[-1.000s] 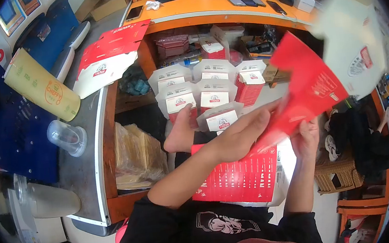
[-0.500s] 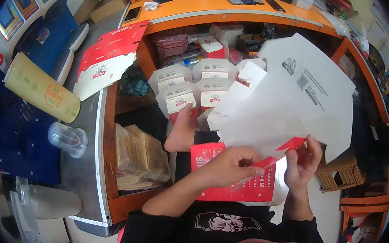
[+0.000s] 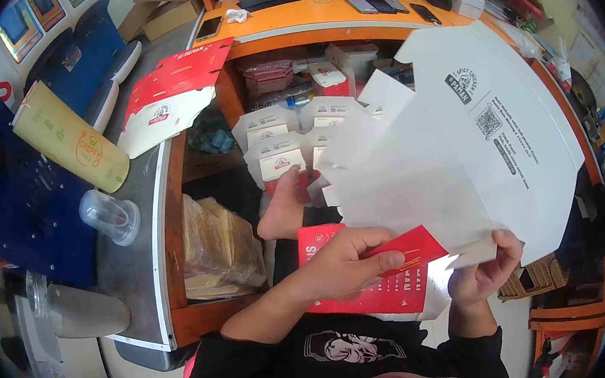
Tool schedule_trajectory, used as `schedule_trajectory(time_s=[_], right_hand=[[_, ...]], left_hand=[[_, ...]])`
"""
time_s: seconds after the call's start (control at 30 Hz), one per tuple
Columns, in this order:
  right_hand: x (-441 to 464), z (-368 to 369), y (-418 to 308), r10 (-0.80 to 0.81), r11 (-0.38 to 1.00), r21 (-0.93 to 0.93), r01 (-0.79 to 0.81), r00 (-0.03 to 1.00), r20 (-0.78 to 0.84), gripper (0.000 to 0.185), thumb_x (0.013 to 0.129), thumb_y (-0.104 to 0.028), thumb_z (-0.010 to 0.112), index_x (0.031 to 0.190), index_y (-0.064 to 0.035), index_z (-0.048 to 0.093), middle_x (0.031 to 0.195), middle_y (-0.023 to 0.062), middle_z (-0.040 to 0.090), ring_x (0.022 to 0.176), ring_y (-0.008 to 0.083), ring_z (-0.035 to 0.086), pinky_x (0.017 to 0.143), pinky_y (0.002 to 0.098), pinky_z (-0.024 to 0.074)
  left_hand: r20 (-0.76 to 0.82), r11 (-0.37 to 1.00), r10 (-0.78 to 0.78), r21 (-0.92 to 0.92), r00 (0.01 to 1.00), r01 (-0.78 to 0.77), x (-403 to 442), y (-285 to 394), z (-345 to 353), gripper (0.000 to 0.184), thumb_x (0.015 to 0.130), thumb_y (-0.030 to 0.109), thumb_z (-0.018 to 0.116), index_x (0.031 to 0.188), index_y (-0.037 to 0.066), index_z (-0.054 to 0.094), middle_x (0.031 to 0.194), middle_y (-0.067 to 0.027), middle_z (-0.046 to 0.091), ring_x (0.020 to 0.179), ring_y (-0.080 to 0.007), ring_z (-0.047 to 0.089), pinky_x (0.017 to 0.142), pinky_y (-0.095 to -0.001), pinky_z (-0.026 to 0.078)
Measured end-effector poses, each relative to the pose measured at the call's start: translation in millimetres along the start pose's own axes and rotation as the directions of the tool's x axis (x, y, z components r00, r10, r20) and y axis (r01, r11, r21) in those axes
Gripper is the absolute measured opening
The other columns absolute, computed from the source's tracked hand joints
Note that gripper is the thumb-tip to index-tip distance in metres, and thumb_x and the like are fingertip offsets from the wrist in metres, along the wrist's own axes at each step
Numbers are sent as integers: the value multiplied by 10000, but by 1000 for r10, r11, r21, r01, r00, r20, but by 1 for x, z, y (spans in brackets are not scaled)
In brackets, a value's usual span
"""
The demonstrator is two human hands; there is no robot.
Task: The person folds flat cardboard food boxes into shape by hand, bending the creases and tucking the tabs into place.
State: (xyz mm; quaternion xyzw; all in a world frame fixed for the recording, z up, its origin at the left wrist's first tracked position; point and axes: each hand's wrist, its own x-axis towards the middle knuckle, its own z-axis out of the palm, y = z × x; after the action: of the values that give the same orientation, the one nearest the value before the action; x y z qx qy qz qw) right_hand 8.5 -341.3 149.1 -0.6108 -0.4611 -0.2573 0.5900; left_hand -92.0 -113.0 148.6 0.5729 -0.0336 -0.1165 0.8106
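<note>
A large flat box blank [image 3: 430,155], its white inner side and a printed logo facing me, spans the space between my hands and beyond. My left hand [image 3: 349,257] pinches a red flap at its lower edge, thumb on top. My right hand [image 3: 487,273] has its fingers closed on a small white flap at the lower right. Beneath my left hand, a pile of red printed blanks [image 3: 328,299] lies on my lap. Behind the held blank stand several folded red and white boxes [image 3: 282,163] with raised lids, partly covered by it.
A red and white blank [image 3: 172,85] lies on the grey counter [image 3: 145,204] at left, near a yellow cup [image 3: 72,138] and a clear plastic cup [image 3: 110,217]. Phones [image 3: 364,1] rest on the orange desk [image 3: 265,23]. A wicker basket [image 3: 537,279] is at right.
The blank, red side showing at first, has swung round to its white side. Both hands now grip flaps along its lower edge, and its printed panel is higher and farther right.
</note>
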Motion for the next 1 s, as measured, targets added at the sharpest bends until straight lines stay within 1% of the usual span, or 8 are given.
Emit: schedule_trajectory(time_s=[0.13,0.23,0.33,0.43,0.6,0.77,0.87,1.0], right_hand=[[16,-3,-4,-99,991,-58,123,947,307,488,842,79,702,1285,-21,524,992,149,670,852,183,657,775,315,530],[29,-2,-6,-90,976,-151,158,920,382,524,807,102,728,1286,-27,557,950,172,689,856,226,676,772,342,540],[40,-5,-9,-94,940,-246,236,873,479,474,807,57,780,1243,-48,625,902,150,672,823,228,681,728,340,544],[53,1,-17,72,946,-309,102,859,506,387,773,-18,844,1134,-59,707,923,121,661,827,243,680,715,338,545],[80,5,-25,-37,903,-322,284,798,602,345,685,-66,877,1003,-69,743,1028,110,663,896,302,681,731,349,557],[91,13,-16,35,984,-135,114,620,784,294,739,-67,796,1025,-95,734,1283,142,625,1100,314,660,845,378,573],[94,18,-17,-12,983,-109,145,649,761,394,693,-62,870,1065,-93,745,1166,154,659,970,293,698,772,331,573],[79,16,-18,50,968,-222,115,780,624,342,744,-76,839,1061,-38,717,1274,153,623,1099,303,665,862,377,567]], left_hand=[[-3,997,1,79,1000,0,-4,11,3,338,1060,192,573,1313,-32,590,1091,-45,649,958,-97,595,839,-254,471],[-43,941,265,231,963,-248,-8,6,15,337,1069,151,527,1363,-12,545,1182,-113,621,1095,-170,596,943,-300,467],[35,893,356,283,934,-351,-16,16,15,408,1070,106,482,1460,-8,447,1322,-169,546,1248,-232,533,1029,-331,425],[55,895,327,301,943,-328,-21,22,14,418,1065,76,465,1472,-13,435,1310,-179,541,1249,-264,519,1045,-346,409],[121,884,222,394,968,-252,-30,33,7,390,1064,80,465,1441,-20,464,1210,-173,553,1167,-292,538,1008,-348,422],[66,857,230,458,971,-234,-31,27,10,314,1065,95,478,1351,-20,538,1135,-155,554,1094,-267,550,966,-346,435],[69,870,178,455,982,-189,-33,32,11,288,1065,96,485,1322,-14,558,1123,-145,556,1071,-257,556,958,-348,438],[53,901,182,391,982,-188,-32,31,4,297,1068,99,489,1341,-6,539,1112,-132,573,1061,-234,569,947,-349,451]])
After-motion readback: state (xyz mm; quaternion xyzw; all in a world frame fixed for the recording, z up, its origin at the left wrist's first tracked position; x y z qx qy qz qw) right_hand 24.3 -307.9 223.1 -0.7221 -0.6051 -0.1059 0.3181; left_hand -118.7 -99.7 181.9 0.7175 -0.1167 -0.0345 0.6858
